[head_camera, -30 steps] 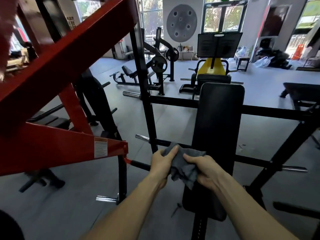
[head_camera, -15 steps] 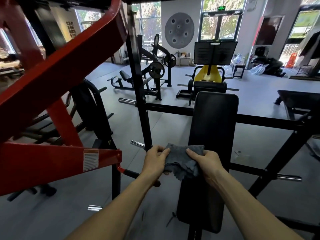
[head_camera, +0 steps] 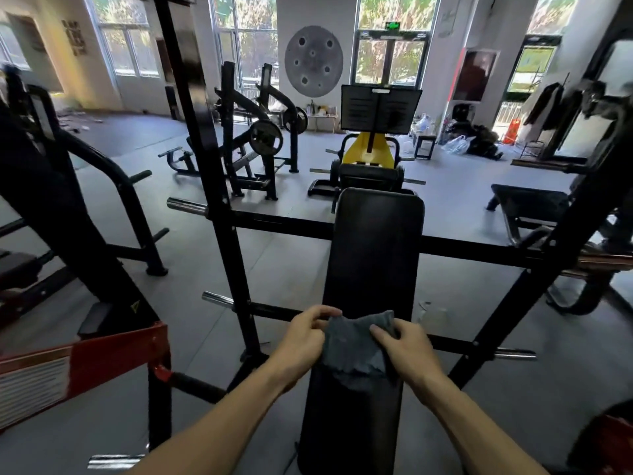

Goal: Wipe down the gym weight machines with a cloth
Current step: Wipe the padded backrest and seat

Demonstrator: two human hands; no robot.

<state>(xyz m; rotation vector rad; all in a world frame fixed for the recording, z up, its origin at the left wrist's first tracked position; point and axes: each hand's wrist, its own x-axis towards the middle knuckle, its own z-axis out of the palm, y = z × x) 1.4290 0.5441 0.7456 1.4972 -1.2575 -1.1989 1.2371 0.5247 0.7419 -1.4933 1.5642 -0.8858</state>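
Note:
A grey cloth point(head_camera: 352, 347) is stretched between both hands above the long black padded bench point(head_camera: 373, 255) of a weight machine straight ahead. My left hand point(head_camera: 303, 341) pinches the cloth's left edge. The right edge is gripped by my right hand point(head_camera: 404, 347), whose fingers curl over the fabric. The cloth's lower edge hangs over the pad. The bench sits inside a black steel frame point(head_camera: 219, 214) with chrome plate pegs.
A red machine arm point(head_camera: 85, 358) juts in at lower left. Black crossbars point(head_camera: 479, 250) run left and right behind the bench. Further back stand a plate-loaded machine point(head_camera: 260, 138) and a yellow machine point(head_camera: 368, 150) on the grey floor. Bags lie by the far right wall.
The view has shifted so the red arm dropped out of the upper left. Both hands have spread the cloth wider over the bench pad.

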